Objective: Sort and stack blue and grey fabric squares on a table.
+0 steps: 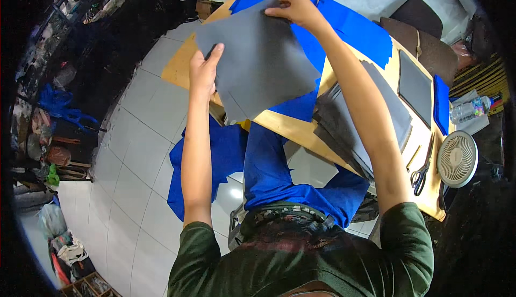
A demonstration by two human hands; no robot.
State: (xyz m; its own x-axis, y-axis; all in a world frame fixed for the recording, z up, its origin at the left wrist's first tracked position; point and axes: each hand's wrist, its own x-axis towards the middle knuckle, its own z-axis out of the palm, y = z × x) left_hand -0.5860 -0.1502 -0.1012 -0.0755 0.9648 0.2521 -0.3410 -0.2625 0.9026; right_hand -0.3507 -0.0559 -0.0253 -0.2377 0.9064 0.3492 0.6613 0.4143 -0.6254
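A large grey fabric sheet (258, 60) hangs between my two hands above the wooden table (285, 127). My left hand (205, 70) grips its left edge, thumb on top and the other fingers underneath. At the far edge, my right hand (295, 11) pinches the sheet between thumb and fingers. Below the sheet lie pieces of bright blue fabric (301, 103), partly covered by it. Under my right forearm is a stack of grey sheets (344, 127), its edges uneven.
Another blue fabric piece (357, 31) lies at the table's far side. To the right are a dark flat panel (415, 87), black scissors (422, 173), a round white fan (457, 159) and a plastic bottle (470, 110). Dark blue fabric (207, 160) lies low beside my legs.
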